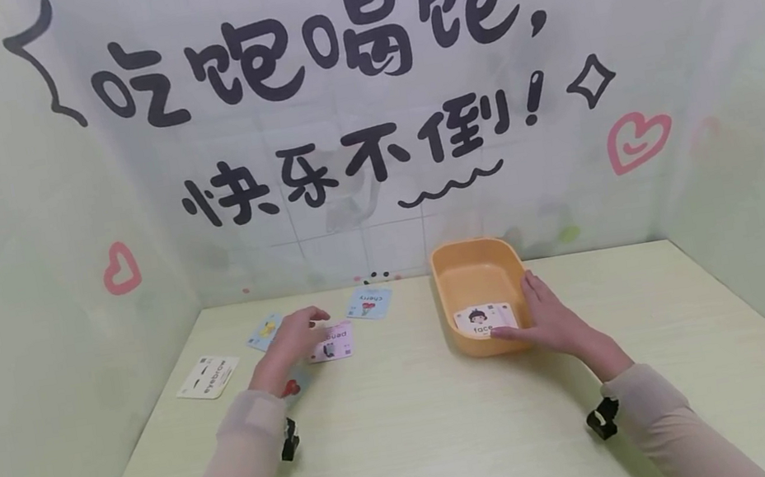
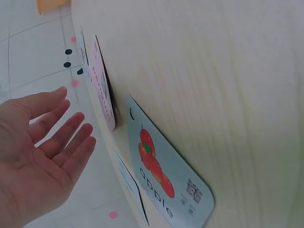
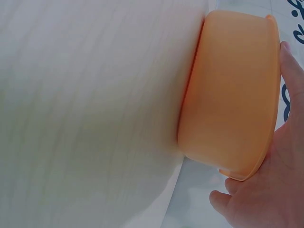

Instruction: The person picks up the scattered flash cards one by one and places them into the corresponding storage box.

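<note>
My left hand [image 1: 294,342] hovers over the cards at the left, its fingers loosely bent and holding nothing. Under its fingertips in the head view lies a pink card [image 1: 340,348]. An apple card [image 2: 159,164] fills the front of the left wrist view; my left wrist mostly hides it in the head view. My right hand [image 1: 553,318] grips the rim of an orange plastic box [image 1: 479,261], thumb over the front edge and fingers along the right side. A white "face" card [image 1: 479,316] lies inside the box, at its near end.
A "cherry" card [image 1: 372,303] lies near the back edge of the pale wood-grain table [image 1: 429,439]. Further left are a blue card [image 1: 262,334] with a yellow picture and a cream "eyebrow" card [image 1: 208,378]. A printed curtain [image 1: 384,246] encloses the back and sides.
</note>
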`<state>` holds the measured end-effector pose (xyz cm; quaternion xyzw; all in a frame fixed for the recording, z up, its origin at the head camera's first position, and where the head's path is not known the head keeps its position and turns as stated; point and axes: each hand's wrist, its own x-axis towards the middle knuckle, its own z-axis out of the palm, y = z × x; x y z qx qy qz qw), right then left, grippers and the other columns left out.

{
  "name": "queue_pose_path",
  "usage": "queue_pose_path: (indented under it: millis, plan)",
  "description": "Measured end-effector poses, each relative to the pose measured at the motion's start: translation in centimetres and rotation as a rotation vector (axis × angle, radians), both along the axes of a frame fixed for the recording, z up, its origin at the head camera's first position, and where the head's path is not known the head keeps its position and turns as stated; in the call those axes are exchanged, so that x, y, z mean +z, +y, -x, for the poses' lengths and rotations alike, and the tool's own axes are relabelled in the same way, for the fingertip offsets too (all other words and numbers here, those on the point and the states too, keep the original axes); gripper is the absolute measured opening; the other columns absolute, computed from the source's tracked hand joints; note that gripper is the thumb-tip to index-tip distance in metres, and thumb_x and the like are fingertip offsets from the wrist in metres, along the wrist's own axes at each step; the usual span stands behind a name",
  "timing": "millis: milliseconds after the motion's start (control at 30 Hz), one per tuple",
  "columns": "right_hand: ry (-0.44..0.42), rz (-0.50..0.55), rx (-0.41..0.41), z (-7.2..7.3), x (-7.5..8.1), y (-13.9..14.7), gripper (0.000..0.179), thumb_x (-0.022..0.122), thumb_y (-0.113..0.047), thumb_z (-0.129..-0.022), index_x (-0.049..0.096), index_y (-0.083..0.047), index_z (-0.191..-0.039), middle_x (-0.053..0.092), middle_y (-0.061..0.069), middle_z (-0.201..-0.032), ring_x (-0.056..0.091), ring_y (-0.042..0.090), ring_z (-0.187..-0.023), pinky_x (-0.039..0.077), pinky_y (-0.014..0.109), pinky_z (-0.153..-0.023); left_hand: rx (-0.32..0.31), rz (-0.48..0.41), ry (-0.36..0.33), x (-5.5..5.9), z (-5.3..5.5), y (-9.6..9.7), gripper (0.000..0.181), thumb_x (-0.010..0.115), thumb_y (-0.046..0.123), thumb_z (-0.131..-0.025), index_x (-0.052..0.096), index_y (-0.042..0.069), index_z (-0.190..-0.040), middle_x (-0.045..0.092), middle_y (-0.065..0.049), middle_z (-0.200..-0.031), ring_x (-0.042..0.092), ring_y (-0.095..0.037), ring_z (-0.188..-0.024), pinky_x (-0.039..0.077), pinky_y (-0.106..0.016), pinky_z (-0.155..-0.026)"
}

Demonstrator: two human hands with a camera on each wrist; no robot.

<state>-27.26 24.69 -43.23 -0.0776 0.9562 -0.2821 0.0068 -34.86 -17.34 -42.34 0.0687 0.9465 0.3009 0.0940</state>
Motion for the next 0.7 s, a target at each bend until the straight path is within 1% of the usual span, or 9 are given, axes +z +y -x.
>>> queue_pose_path:
  millis: [33, 133, 200, 300, 433, 567, 700]
  plan:
    - [0.002, 0.0, 0.001, 0.0, 0.0, 0.0, 0.127, 0.07, -0.064, -0.08, 0.001, 0.012, -0.154, -0.001, 0.032, -0.164, 0.006, 0.05, -0.151, 0.017, 0.062, -0.122, 0.006, 0.002, -0.015, -0.1, 0.0, -0.2, 0.039, 0.057, 0.015, -0.098, 0.056, 0.005, -0.135, 0.052, -0.022, -0.145, 0.046, -0.042, -0.137, 0.041, -0.057, -0.112]
    - [0.005, -0.001, 0.002, 0.0, 0.0, -0.1, 0.126, 0.07, -0.064, -0.081, 0.001, 0.012, -0.154, -0.001, 0.032, -0.164, 0.006, 0.05, -0.151, 0.017, 0.061, -0.122, -0.013, 0.04, -0.031, -0.3, -0.1, -0.7, 0.043, 0.061, 0.014, -0.095, 0.055, 0.003, -0.137, 0.05, -0.025, -0.146, 0.045, -0.044, -0.136, 0.041, -0.058, -0.112]
    - [0.005, -0.003, 0.003, 0.0, 0.1, -0.1, 0.126, 0.07, -0.064, -0.081, 0.001, 0.012, -0.154, 0.0, 0.032, -0.164, 0.006, 0.05, -0.151, 0.017, 0.061, -0.122, -0.021, 0.061, -0.046, -0.4, -0.1, -1.1, 0.048, 0.065, 0.014, -0.093, 0.054, 0.003, -0.138, 0.05, -0.025, -0.146, 0.045, -0.044, -0.136, 0.04, -0.058, -0.112]
    - [0.004, -0.003, 0.004, -0.1, 0.2, -0.1, 0.126, 0.07, -0.064, -0.081, 0.001, 0.012, -0.154, 0.0, 0.032, -0.164, 0.007, 0.05, -0.151, 0.017, 0.062, -0.122, -0.05, 0.098, -0.055, -0.6, -0.1, -1.5, 0.056, 0.071, 0.016, -0.09, 0.052, 0.002, -0.14, 0.05, -0.025, -0.147, 0.045, -0.044, -0.135, 0.038, -0.059, -0.114]
    - [0.005, -0.002, 0.004, -0.1, 0.2, -0.1, 0.126, 0.07, -0.064, -0.08, 0.001, 0.012, -0.154, 0.0, 0.032, -0.163, 0.007, 0.05, -0.151, 0.018, 0.062, -0.122, -0.085, 0.12, -0.062, -0.8, -0.3, -1.9, 0.067, 0.078, 0.016, -0.084, 0.049, 0.001, -0.143, 0.048, -0.024, -0.148, 0.042, -0.045, -0.138, 0.035, -0.059, -0.116]
    - [0.003, 0.005, 0.0, 0.0, 0.2, -0.1, 0.127, 0.07, -0.065, -0.08, 0.001, 0.011, -0.155, 0.0, 0.031, -0.164, 0.007, 0.05, -0.151, 0.018, 0.062, -0.122, -0.107, 0.136, -0.057, -0.8, -0.4, -2.0, 0.074, 0.08, 0.012, -0.08, 0.046, 0.002, -0.145, 0.044, -0.025, -0.151, 0.039, -0.045, -0.14, 0.032, -0.06, -0.118]
    - [-0.004, 0.009, -0.002, 0.1, 0.1, -0.1, 0.128, 0.07, -0.066, -0.079, 0.001, 0.01, -0.155, 0.0, 0.03, -0.164, 0.007, 0.049, -0.152, 0.019, 0.062, -0.122, -0.113, 0.153, -0.052, -0.8, -0.4, -2.0, 0.076, 0.079, 0.011, -0.08, 0.044, 0.003, -0.147, 0.042, -0.025, -0.152, 0.039, -0.045, -0.14, 0.032, -0.06, -0.118]
